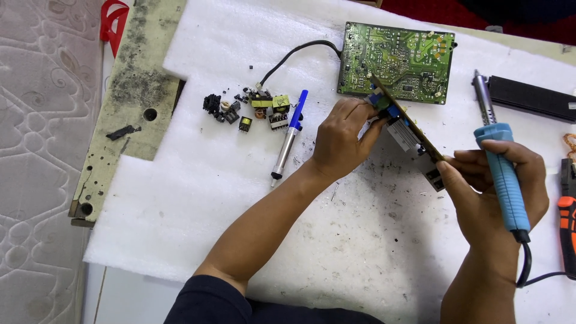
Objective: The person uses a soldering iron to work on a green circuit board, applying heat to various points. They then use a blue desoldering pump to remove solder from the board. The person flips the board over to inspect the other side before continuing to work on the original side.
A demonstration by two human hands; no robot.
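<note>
- Pinching the upper end of a tilted circuit board, the left hand closes its fingertips on a blue component at about the 1 o'clock side of the palm — a tight, narrow grip.
- The right hand does two jobs at once: its fingers wrap the blue-handled soldering iron, whose metal tip points up toward 12 o'clock, and its fingertips steady the board's lower end.
- That board stands on edge between the hands; its long axis runs from 10 o'clock down to 4 o'clock, components facing down toward the person.
- The iron's tip sits to the 2 o'clock side of the held board, apart from it; the right hand is the nearer one to it.
- One second green circuit board lies flat at 12 o'clock, a black cable leaving its left edge.
- One blue-and-silver desoldering pump lies at 9 o'clock of the left hand.
- Beyond it — a small heap of removed parts, too many and too small to count surely.
- All rest on a white foam sheet; an orange-handled tool lies at the right edge.
</note>
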